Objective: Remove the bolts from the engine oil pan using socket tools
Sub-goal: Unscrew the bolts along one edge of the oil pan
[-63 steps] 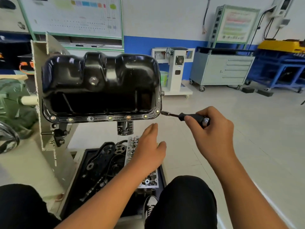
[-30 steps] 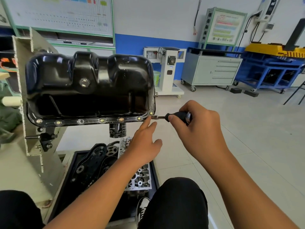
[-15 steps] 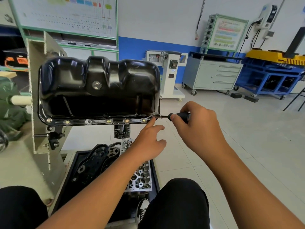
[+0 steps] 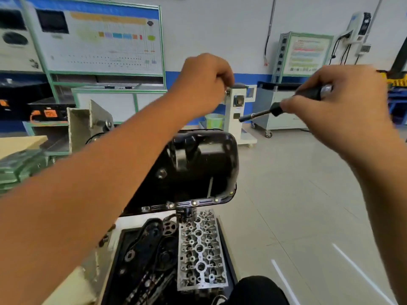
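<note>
Head view: two hands, left [image 4: 203,84] pinching one bolt [image 4: 228,92], right [image 4: 337,106] gripping one socket driver [image 4: 286,105].

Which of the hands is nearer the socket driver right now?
Right. The right hand grips the socket driver by its handle; the left hand is raised to its left, apart from it.

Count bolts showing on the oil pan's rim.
5 bolts: four along the front edge of the oil pan, one at its right corner. The left arm may hide more.
</note>
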`<state>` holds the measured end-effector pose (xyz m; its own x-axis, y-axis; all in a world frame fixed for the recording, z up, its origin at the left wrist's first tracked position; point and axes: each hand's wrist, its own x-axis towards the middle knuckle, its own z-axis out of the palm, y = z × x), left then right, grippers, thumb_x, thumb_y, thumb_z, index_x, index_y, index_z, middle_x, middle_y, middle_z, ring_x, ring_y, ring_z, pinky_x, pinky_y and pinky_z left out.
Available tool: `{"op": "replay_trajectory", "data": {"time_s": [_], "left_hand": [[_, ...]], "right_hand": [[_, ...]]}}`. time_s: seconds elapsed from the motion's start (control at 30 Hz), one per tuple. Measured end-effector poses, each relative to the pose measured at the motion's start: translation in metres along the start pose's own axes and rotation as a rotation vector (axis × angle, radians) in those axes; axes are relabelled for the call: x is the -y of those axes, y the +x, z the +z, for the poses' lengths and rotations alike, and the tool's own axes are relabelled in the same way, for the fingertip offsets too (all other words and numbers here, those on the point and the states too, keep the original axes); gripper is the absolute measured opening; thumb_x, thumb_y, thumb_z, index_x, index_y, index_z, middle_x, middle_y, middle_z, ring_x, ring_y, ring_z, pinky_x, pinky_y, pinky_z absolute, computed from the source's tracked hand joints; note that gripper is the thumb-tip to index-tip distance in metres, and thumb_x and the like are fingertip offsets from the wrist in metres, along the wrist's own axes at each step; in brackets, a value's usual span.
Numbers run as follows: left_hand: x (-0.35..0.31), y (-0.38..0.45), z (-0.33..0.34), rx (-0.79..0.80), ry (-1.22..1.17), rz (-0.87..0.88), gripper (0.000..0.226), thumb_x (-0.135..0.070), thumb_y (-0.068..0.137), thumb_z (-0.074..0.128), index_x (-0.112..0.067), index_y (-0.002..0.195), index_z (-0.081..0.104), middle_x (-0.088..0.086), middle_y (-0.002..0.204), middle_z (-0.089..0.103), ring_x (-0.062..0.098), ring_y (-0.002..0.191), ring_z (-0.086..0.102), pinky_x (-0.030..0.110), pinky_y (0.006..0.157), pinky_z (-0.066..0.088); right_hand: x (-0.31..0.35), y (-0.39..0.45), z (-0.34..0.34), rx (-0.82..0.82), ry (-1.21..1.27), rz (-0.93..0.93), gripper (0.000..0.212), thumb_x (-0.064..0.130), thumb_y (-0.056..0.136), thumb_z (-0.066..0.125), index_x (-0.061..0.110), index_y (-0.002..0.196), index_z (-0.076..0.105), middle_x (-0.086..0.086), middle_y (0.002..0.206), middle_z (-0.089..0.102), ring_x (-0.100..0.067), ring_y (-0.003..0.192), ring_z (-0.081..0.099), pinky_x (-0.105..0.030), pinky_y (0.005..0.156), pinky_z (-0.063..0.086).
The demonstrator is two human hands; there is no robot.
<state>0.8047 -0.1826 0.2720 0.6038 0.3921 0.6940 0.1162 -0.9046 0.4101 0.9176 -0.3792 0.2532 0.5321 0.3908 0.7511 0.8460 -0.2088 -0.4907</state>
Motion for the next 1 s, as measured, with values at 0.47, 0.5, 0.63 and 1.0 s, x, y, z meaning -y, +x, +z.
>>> {"op": "replay_trajectory", "data": {"time_s": [0.47,0.5,0.63,1.0], "left_hand": [[0.127,0.097,0.093,0.992,0.143,0.007,0.021,-0.018,0.090,0.077,-0.017,0.111,0.078,-0.014,0.079,0.072,0.007,0.076,0.067,0.034,0.073,0.059],[0.132,0.099,0.097,0.993,0.117,0.003,0.016,-0.018,0.088,0.079,-0.019,0.104,0.079,-0.016,0.075,0.072,0.005,0.074,0.067,0.035,0.075,0.060],[0.155,0.102,0.083,0.998,-0.061,-0.189,0.016,-0.011,0.085,0.081,-0.027,0.089,0.080,-0.012,0.082,0.077,0.002,0.080,0.073,0.026,0.068,0.060],[0.166,0.091,0.066,0.948,-0.172,-0.345,0.019,-0.005,0.083,0.081,-0.023,0.090,0.083,0.003,0.094,0.080,0.011,0.083,0.076,0.022,0.069,0.058]], "right_hand": [[-0.045,0.019,0.084,0.083,0.003,0.158,0.014,0.038,0.076,0.080,0.027,0.076,0.071,0.018,0.063,0.061,0.002,0.071,0.058,-0.025,0.057,0.037],[-0.045,0.016,0.081,0.054,0.028,0.164,0.014,0.038,0.076,0.081,0.028,0.076,0.071,0.018,0.060,0.061,-0.002,0.065,0.057,-0.025,0.057,0.038],[-0.039,0.009,0.067,0.024,0.130,0.157,0.012,0.036,0.077,0.082,0.031,0.075,0.072,0.020,0.056,0.060,-0.002,0.046,0.052,-0.011,0.038,0.032],[-0.006,0.006,0.088,0.117,0.078,0.181,0.015,0.036,0.076,0.083,0.026,0.072,0.072,0.015,0.065,0.065,-0.006,0.055,0.053,-0.025,0.054,0.036]]}}
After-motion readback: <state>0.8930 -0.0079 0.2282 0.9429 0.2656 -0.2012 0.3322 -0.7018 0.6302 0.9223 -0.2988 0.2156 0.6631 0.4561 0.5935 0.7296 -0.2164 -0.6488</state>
